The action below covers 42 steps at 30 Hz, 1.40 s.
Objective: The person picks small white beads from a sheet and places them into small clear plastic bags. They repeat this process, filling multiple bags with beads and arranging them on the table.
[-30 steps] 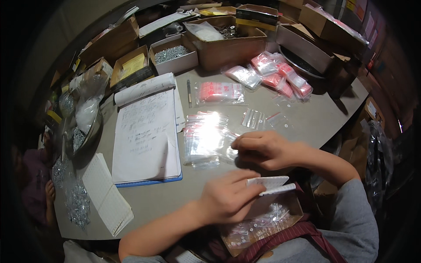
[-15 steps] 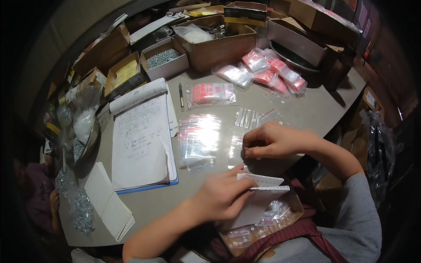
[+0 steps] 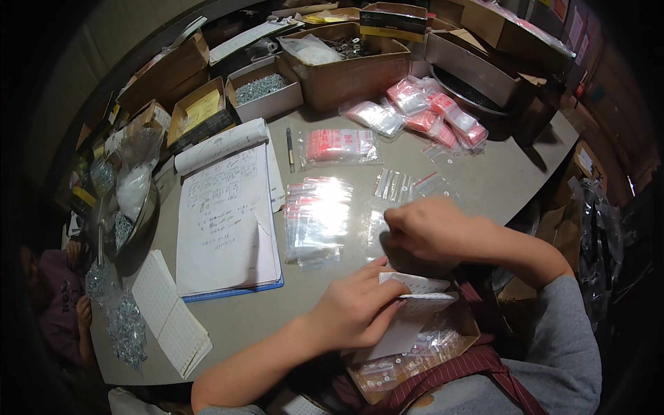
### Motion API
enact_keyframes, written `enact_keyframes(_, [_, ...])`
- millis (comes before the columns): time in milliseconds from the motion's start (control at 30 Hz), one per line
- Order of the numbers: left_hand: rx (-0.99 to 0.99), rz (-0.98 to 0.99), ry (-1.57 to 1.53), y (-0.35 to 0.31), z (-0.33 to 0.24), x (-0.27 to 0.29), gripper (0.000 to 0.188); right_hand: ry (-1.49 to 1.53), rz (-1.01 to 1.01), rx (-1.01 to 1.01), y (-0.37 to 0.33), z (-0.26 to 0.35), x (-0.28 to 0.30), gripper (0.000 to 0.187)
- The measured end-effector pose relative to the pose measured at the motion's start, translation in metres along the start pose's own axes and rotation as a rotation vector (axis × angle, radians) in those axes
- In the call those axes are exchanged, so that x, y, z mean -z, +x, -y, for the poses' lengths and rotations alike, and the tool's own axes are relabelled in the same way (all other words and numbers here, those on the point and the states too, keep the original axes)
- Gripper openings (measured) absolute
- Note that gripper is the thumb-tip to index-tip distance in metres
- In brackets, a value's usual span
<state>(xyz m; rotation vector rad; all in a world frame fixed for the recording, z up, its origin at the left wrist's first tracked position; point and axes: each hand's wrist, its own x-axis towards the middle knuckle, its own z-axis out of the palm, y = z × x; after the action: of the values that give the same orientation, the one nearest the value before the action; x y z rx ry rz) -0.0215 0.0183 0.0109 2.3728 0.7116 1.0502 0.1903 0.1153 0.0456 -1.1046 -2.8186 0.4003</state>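
In the head view, your left hand (image 3: 360, 308) is gripping folded white printed paper (image 3: 418, 283) between thumb and fingers, holding it just above an open brown cardboard box (image 3: 472, 333) at your waist. Clear plastic bags with small white rings (image 3: 395, 365) are lying inside that box. Your right hand (image 3: 432, 228) is curling its fingers down over the tabletop (image 3: 332, 283), beside a flat clear plastic bag (image 3: 375, 235); you cannot tell whether the fingertips are pinching anything. To the left of that bag, a fanned stack of clear, red-edged zip bags (image 3: 315, 221) is lying near a handwritten white notepad on a blue clipboard (image 3: 225, 221). Beyond the stack, a red-printed clear packet (image 3: 341, 145) is resting beside a dark slim pen (image 3: 290, 149).
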Motion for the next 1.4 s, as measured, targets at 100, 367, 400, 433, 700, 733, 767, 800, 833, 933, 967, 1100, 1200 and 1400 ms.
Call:
enact_keyframes(100, [-0.048, 0.000, -0.010, 0.004, 0.004, -0.003, 0.023, -0.268, -0.174, -0.024, 0.012, -0.026, -0.004, 0.027])
enact_keyframes(367, [-0.031, -0.034, 0.039, 0.001, 0.003, -0.004, 0.025, -0.235, 0.047, 0.015, 0.037, 0.007, -0.004, 0.064])
enact_keyframes(400, [-0.039, -0.031, 0.057, 0.001, 0.003, -0.002, 0.025, -0.258, 0.086, 0.011, 0.034, 0.008, 0.002, 0.062])
enact_keyframes(433, [-0.047, -0.027, 0.074, 0.001, 0.003, -0.001, 0.025, -0.281, 0.125, 0.007, 0.028, 0.003, 0.009, 0.061])
enact_keyframes(700, [0.092, 0.034, 0.017, 0.002, 0.001, 0.001, 0.019, -0.246, 0.142, -0.001, -0.004, -0.032, 0.026, 0.048])
enact_keyframes(733, [0.133, 0.042, -0.013, 0.001, 0.000, 0.000, 0.018, -0.274, 0.108, 0.006, -0.005, -0.034, 0.026, 0.050])
enact_keyframes(767, [0.121, 0.058, -0.018, 0.002, -0.002, 0.000, 0.015, -0.274, 0.091, 0.021, -0.004, -0.037, 0.025, 0.050])
enact_keyframes(800, [0.109, 0.075, -0.024, 0.002, -0.006, -0.001, 0.012, -0.276, 0.073, 0.037, -0.003, -0.042, 0.025, 0.049])
enact_keyframes(833, [0.085, 0.094, -0.030, 0.005, -0.010, -0.001, 0.011, -0.282, 0.050, 0.043, -0.004, -0.046, 0.028, 0.049])
enact_keyframes(933, [0.115, 0.152, -0.024, 0.001, -0.015, -0.004, 0.011, -0.332, 0.068, 0.052, 0.003, -0.052, 0.034, 0.047])
enact_keyframes(967, [0.095, 0.109, -0.007, 0.000, -0.014, -0.006, 0.010, -0.328, 0.051, 0.053, 0.005, -0.050, 0.035, 0.047])
enact_keyframes(1100, [0.055, 0.018, 0.030, -0.003, -0.013, -0.011, 0.010, -0.333, 0.082, 0.037, 0.005, -0.039, 0.031, 0.046])
enact_keyframes(1200, [0.048, 0.029, 0.036, -0.003, -0.014, -0.012, 0.011, -0.327, 0.168, -0.095, -0.001, -0.022, 0.023, 0.041])
enact_keyframes(1400, [0.026, 0.089, 0.106, -0.003, -0.021, -0.012, 0.012, -0.329, 0.164, -0.031, 0.013, -0.037, 0.036, 0.045])
